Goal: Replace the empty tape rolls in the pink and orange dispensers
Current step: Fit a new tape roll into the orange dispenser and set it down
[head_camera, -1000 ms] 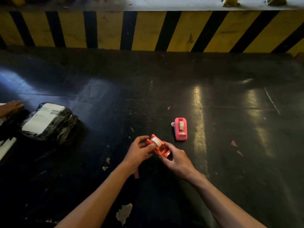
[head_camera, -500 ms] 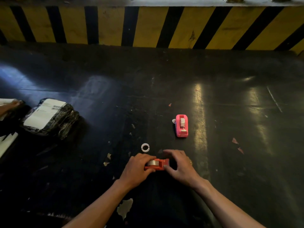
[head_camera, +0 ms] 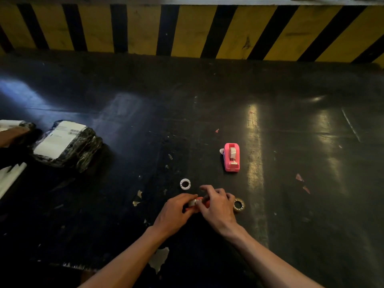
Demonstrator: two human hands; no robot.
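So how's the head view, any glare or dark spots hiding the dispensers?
Head view: dim overall; a bright glare streak runs down the floor just right of the pink dispenser, which stays readable. The orange dispenser is mostly hidden by the left hand and right hand.

Scene dim overall, with a wide-angle view. The dark floor carries streaks of glare right of centre and a bluish sheen at far left — light sources themselves out of frame. The striped barrier bows at the edges from lens distortion. Both hands sit in shadow — fingers slightly soft, detail between them unclear.
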